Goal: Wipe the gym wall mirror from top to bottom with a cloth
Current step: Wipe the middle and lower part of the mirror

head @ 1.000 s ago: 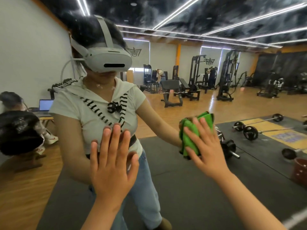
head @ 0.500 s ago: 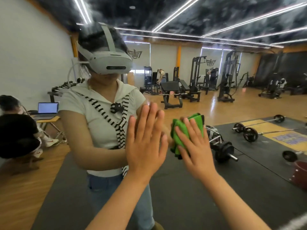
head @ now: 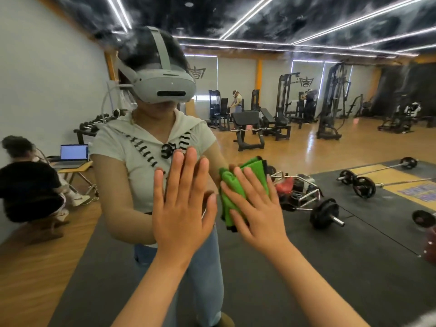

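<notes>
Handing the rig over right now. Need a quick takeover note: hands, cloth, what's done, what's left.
Left hand: open, flat on the mirror, holding nothing.
Right hand: open, straight fingers pressing the green cloth to the mirror, beside the left hand.
Done: cloth sits at chest height of the reflected person; wiped area cannot be told.
Left: wipe down to the bottom edge, out of view.
</notes>
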A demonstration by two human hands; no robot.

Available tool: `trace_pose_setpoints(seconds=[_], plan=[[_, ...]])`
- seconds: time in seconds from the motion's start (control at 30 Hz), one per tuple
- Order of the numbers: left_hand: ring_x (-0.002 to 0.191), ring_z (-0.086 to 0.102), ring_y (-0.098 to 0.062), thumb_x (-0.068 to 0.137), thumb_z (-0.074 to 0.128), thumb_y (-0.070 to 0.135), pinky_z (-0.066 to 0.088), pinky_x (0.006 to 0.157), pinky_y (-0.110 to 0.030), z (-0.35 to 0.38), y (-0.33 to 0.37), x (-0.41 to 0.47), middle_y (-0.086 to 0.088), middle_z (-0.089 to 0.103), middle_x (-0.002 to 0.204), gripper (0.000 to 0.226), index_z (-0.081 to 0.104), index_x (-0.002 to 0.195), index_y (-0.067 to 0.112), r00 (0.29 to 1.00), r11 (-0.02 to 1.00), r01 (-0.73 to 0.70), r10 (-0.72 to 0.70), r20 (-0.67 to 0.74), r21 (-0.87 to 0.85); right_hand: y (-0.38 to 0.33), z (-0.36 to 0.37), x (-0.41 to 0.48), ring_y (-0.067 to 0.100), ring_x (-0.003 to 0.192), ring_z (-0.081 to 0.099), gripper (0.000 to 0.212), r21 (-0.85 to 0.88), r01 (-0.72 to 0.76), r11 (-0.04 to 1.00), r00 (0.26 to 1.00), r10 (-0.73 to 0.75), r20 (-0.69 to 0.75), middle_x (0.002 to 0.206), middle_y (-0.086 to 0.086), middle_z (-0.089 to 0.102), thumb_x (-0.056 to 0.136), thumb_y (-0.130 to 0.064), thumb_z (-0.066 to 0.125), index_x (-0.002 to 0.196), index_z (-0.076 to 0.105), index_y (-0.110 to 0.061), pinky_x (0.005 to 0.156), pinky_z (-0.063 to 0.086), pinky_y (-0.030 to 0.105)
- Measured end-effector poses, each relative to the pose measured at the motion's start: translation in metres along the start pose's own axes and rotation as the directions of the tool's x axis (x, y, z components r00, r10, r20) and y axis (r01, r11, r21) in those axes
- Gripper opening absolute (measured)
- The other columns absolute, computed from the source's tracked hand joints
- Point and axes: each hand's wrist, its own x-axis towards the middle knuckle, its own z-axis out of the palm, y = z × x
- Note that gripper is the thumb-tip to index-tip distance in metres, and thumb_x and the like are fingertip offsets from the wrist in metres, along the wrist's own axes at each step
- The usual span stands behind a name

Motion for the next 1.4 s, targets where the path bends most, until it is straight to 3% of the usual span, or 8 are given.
trace_pose_setpoints(seconds=[0.27, 0.5, 0.63, 0.8, 0.93, 1.03, 1.27, 1.4], plan=[[0.155, 0.001, -0.021, 0.101, 0.039, 0.034, 0.003, 0.126, -0.046, 0.004, 0.007, -0.014, -0.002, -0.003, 0.168, 0.064, 0.017, 0.158, 0.013, 1.0, 1.0, 0.017, -0.017, -0.013, -0.001, -0.005, 0.013, 0.001, 0.021, 0.153, 0.003, 0.055, 0.114, -0.517, 0.849, 0.814, 0.528, -0.242, 0.162, 0.008, 0.016, 0.099, -0.031, 0.037, 0.152, 0.027, -0.022, 0.122, 0.008, 0.052], [0.155, 0.005, -0.022, 0.098, 0.044, 0.029, 0.0, 0.125, -0.046, -0.002, 0.021, -0.013, -0.005, 0.015, 0.165, 0.063, 0.025, 0.155, 0.011, 0.989, 0.978, 0.148, -0.147, 0.014, -0.147, 0.044, -0.005, -0.031, 0.015, 0.152, 0.01, 0.048, -0.088, 0.101, 0.991, 0.994, -0.098, 0.047, 0.164, -0.005, 0.014, 0.102, -0.036, 0.036, 0.15, 0.033, -0.031, 0.123, 0.005, 0.044], [0.155, 0.0, -0.022, 0.098, 0.044, 0.03, -0.004, 0.125, -0.044, -0.003, 0.051, -0.008, -0.005, 0.007, 0.167, 0.064, 0.027, 0.155, 0.006, 0.968, 0.948, 0.248, -0.249, 0.017, -0.199, 0.104, -0.037, -0.021, 0.015, 0.153, 0.006, 0.059, -0.013, -0.091, 0.996, 0.996, 0.091, 0.011, 0.162, -0.006, 0.016, 0.095, -0.032, 0.046, 0.151, 0.028, -0.032, 0.12, 0.013, 0.056], [0.155, -0.002, -0.02, 0.098, 0.043, 0.03, -0.002, 0.125, -0.044, 0.018, 0.094, 0.004, 0.002, -0.007, 0.168, 0.074, 0.005, 0.161, 0.021, 1.0, 0.981, -0.011, 0.015, 0.022, -0.194, 0.084, -0.018, -0.013, 0.024, 0.152, 0.005, 0.054, 0.085, -0.429, 0.899, 0.872, 0.437, -0.22, 0.161, 0.014, 0.021, 0.098, -0.029, 0.039, 0.151, 0.03, -0.02, 0.117, 0.015, 0.063], [0.155, 0.002, -0.023, 0.099, 0.043, 0.031, 0.001, 0.126, -0.045, 0.04, 0.101, -0.004, -0.003, -0.002, 0.168, 0.066, 0.018, 0.157, 0.015, 0.998, 0.999, -0.021, 0.023, 0.065, -0.029, 0.084, -0.011, -0.043, 0.022, 0.153, 0.009, 0.051, -0.054, -0.068, 0.996, 0.996, 0.065, -0.065, 0.165, 0.001, 0.011, 0.103, -0.038, 0.03, 0.154, 0.027, -0.029, 0.121, 0.011, 0.053], [0.155, 0.0, -0.024, 0.1, 0.041, 0.032, 0.0, 0.126, -0.045, 0.045, 0.1, -0.007, -0.003, -0.004, 0.168, 0.062, 0.021, 0.155, 0.011, 0.999, 0.999, -0.032, 0.031, 0.044, 0.023, 0.138, -0.034, -0.049, 0.016, 0.152, 0.011, 0.051, -0.147, 0.276, 0.95, 0.961, -0.268, 0.074, 0.165, -0.007, 0.01, 0.1, -0.035, 0.038, 0.15, 0.032, -0.032, 0.123, 0.005, 0.044], [0.155, 0.0, -0.022, 0.101, 0.035, 0.035, 0.003, 0.126, -0.045, 0.047, 0.101, -0.008, -0.002, -0.004, 0.168, 0.06, 0.021, 0.155, 0.01, 1.0, 0.997, -0.013, 0.011, 0.025, 0.075, 0.139, -0.033, -0.029, 0.017, 0.152, 0.006, 0.055, -0.023, -0.256, 0.966, 0.945, 0.245, -0.215, 0.157, 0.008, 0.026, 0.093, -0.027, 0.043, 0.147, 0.036, -0.025, 0.121, 0.01, 0.052], [0.155, 0.001, -0.023, 0.103, 0.033, 0.035, 0.003, 0.125, -0.046, 0.048, 0.101, -0.009, -0.001, -0.002, 0.168, 0.059, 0.022, 0.155, 0.011, 1.0, 0.997, -0.02, 0.02, 0.007, 0.068, 0.13, -0.02, -0.051, 0.019, 0.153, 0.006, 0.056, -0.051, -0.12, 0.991, 0.984, 0.112, -0.14, 0.165, 0.0, 0.011, 0.094, -0.031, 0.043, 0.149, 0.032, -0.027, 0.121, 0.008, 0.051]])
